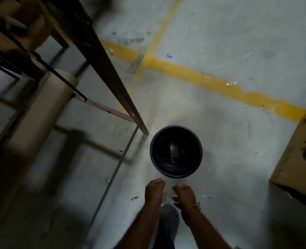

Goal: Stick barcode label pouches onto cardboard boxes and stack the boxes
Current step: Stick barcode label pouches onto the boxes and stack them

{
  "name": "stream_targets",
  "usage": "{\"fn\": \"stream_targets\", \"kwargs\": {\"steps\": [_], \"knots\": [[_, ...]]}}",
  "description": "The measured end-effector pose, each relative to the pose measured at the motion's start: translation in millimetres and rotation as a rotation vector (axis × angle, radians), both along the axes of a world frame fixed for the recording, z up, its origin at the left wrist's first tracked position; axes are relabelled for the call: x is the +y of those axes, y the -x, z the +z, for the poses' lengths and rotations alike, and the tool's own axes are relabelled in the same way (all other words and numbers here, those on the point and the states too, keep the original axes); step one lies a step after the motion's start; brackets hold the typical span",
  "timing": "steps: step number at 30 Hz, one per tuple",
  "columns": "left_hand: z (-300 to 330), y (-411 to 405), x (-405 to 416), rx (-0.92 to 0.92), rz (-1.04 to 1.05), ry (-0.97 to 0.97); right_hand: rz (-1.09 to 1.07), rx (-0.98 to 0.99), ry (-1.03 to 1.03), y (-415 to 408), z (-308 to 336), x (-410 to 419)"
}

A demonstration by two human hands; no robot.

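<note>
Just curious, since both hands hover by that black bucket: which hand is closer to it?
Left, narrowly. The left hand sits just below the black bucket rim's near edge; the right hand is slightly lower, toward its right.

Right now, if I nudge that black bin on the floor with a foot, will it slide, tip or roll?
The black bin stands upright on smooth concrete floor, so it would probably slide. It looks almost empty, with only a few scraps at the bottom, so it is likely light and could tip if pushed near the rim. Once on its side, its round wall would probably let it roll.

Only an unreadable black scrawl marks the cardboard box [298, 159].
</note>
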State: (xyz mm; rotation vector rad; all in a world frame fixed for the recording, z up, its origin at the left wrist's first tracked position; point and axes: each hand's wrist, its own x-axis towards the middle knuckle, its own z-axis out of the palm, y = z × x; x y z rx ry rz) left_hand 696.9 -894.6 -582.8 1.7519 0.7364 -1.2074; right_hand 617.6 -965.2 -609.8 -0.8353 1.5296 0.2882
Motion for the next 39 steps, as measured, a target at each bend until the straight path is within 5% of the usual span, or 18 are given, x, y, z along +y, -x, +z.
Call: {"fn": "stream_targets", "kwargs": {"steps": [8, 21, 39], "knots": [[106.4, 4.3, 88.2, -0.122, 0.07, 0.035, 0.258, -0.116, 0.16, -15.7, 105.2, 67.1], [299.1, 122.8, 390.3, -0.258, 0.477, 0.11, 0.763, -0.255, 0.233, 42.3, 323.0, 349.2], [384.7, 370.1, 684.5, -0.404, 1.497, -0.124, 2.227, -0.662, 0.163, 168.9, 457.3, 676.2]]}}
